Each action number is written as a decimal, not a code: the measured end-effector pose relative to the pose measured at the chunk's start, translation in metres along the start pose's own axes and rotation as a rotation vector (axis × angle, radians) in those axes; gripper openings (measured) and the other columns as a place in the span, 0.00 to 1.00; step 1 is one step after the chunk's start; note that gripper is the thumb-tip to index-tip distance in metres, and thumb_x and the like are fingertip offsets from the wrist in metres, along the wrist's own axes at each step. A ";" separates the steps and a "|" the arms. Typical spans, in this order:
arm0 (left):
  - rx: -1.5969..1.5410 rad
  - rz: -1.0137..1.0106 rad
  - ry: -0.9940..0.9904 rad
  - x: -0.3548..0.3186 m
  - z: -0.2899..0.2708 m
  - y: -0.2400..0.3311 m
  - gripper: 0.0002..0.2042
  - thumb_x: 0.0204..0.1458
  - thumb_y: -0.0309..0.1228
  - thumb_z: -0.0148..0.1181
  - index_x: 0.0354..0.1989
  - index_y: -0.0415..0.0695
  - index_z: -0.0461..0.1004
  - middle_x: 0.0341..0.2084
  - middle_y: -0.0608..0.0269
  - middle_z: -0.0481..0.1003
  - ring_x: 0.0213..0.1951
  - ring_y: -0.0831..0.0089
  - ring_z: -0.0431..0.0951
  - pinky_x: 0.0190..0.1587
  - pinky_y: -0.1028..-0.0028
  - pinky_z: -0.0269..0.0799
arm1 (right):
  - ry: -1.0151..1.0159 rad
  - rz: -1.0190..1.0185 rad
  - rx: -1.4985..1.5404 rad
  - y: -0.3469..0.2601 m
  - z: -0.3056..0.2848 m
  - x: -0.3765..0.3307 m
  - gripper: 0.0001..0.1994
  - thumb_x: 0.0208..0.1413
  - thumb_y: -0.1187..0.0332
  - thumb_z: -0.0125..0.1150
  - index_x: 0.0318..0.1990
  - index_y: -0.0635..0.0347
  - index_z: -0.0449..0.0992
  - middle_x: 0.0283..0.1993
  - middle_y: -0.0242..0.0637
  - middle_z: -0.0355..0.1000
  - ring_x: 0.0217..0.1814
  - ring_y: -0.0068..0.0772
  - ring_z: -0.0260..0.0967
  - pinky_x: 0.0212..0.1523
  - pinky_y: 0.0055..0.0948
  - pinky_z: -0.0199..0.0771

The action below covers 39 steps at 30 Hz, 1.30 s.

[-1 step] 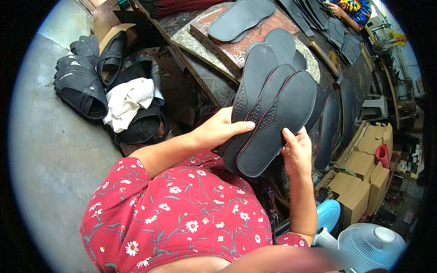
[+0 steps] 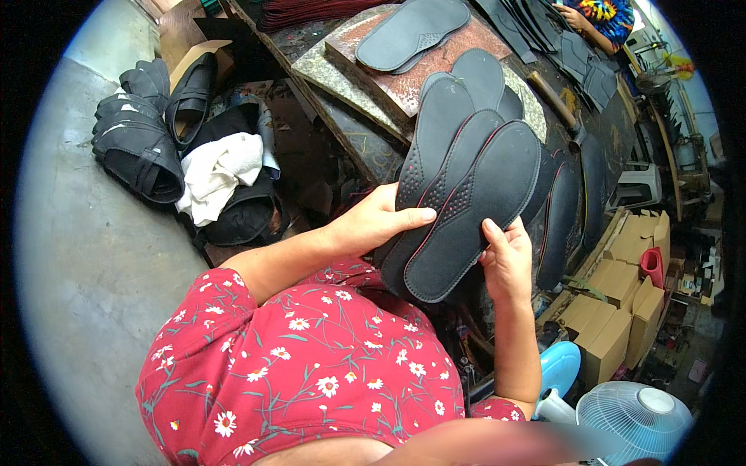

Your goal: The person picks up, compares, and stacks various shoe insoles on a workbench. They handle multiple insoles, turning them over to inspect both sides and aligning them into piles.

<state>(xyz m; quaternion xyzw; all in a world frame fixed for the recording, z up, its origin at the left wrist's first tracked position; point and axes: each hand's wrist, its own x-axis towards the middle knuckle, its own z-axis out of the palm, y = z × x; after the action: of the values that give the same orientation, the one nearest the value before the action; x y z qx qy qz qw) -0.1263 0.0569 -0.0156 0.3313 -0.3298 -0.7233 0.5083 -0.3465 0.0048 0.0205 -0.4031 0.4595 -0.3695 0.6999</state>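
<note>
I hold a fanned stack of black insoles point(image 2: 474, 210) with red stitched edges and dotted patches, upright in front of my chest. My left hand point(image 2: 373, 225) grips the stack from the left, thumb laid across the front. My right hand point(image 2: 505, 260) pinches the front insole's right edge near the heel. Two more insoles point(image 2: 439, 124) of the fan stick up behind it. Further black insoles point(image 2: 561, 221) lie in a row along the workbench edge just beyond my hands. My red flowered shirt fills the lower view.
A stone slab point(image 2: 466, 58) on the workbench carries a pair of dark insoles point(image 2: 412, 35); a hammer point(image 2: 556, 97) lies to its right. Black sandals point(image 2: 136, 147) and a white cloth point(image 2: 217, 175) lie on the floor at left. Cardboard boxes point(image 2: 614, 311) and a fan point(image 2: 633, 419) stand at right. Another person's hand point(image 2: 571, 15) works at the top.
</note>
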 end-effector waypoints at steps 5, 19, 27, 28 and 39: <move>0.052 0.021 -0.222 -0.003 0.021 0.003 0.23 0.57 0.31 0.64 0.60 0.38 0.67 0.50 0.61 0.75 0.53 0.74 0.73 0.56 0.69 0.71 | -0.059 -0.073 -0.254 0.001 0.013 0.000 0.22 0.63 0.73 0.56 0.63 0.61 0.60 0.51 0.40 0.74 0.35 0.23 0.75 0.28 0.21 0.75; 0.893 0.556 0.123 0.054 -0.053 0.099 0.38 0.52 0.31 0.67 0.68 0.30 0.55 0.64 0.52 0.62 0.66 0.66 0.61 0.69 0.69 0.53 | 0.181 -0.447 -0.678 -0.009 -0.057 -0.031 0.15 0.62 0.77 0.56 0.56 0.63 0.74 0.49 0.36 0.75 0.37 0.18 0.70 0.37 0.19 0.74; 1.121 0.552 0.263 0.130 -0.109 0.155 0.30 0.53 0.33 0.64 0.63 0.33 0.62 0.54 0.49 0.72 0.56 0.64 0.72 0.61 0.66 0.65 | 0.456 -0.444 -0.628 0.032 -0.112 -0.036 0.08 0.63 0.77 0.54 0.47 0.64 0.77 0.41 0.32 0.74 0.31 0.15 0.67 0.32 0.17 0.69; 1.426 0.554 0.443 0.137 -0.116 0.151 0.32 0.52 0.36 0.65 0.62 0.33 0.62 0.52 0.47 0.72 0.55 0.60 0.72 0.61 0.64 0.66 | 0.435 -0.494 -0.716 0.034 -0.113 -0.037 0.08 0.63 0.77 0.55 0.46 0.63 0.77 0.40 0.32 0.73 0.31 0.15 0.67 0.32 0.17 0.68; 1.839 1.177 0.720 0.125 -0.110 0.114 0.22 0.54 0.32 0.63 0.58 0.46 0.72 0.50 0.53 0.72 0.50 0.52 0.70 0.56 0.60 0.66 | 0.422 -0.579 -0.925 0.030 -0.106 -0.035 0.06 0.60 0.77 0.58 0.43 0.64 0.78 0.38 0.36 0.74 0.35 0.25 0.70 0.37 0.23 0.70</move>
<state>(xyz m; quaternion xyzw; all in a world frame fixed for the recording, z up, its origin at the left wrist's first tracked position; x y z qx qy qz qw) -0.0102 -0.1078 -0.0026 0.5591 -0.6724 0.2771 0.3981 -0.4525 0.0241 -0.0219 -0.6936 0.5735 -0.3790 0.2152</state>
